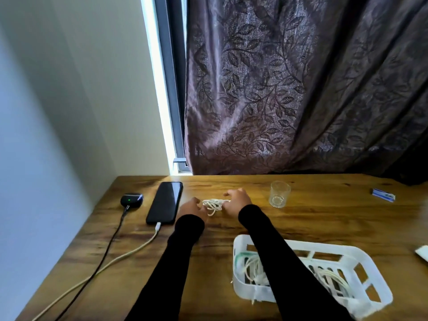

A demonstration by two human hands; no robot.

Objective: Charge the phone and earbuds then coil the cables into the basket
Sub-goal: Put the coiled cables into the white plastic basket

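Head view looks down on a wooden tabletop point(231, 232) set against a wall and a patterned curtain point(301, 89). Both arms in black sleeves reach forward to a small bundle of white cable point(213, 205) lying on the tabletop between the hands. The left hand point(191, 208) sits just left of the bundle, its fingers loosely curled and touching or nearly touching the cable; whether it actually grips it cannot be told. The right hand point(237, 199) is at the bundle's right end, fingers bent down over the cable, with the cable's end running in under them. To the left, a dark phone point(165, 202) lies flat with a white charging cable point(129, 251) plugged into its near end. Further left, a dark earbuds case point(131, 200) shows a green light and has a black cable point(108, 246) plugged in. A white slotted basket point(361, 258) stands near the front right, partly under the right forearm, holding pale coiled cables point(252, 267). A clear glass point(279, 194) stands just right of the right hand.
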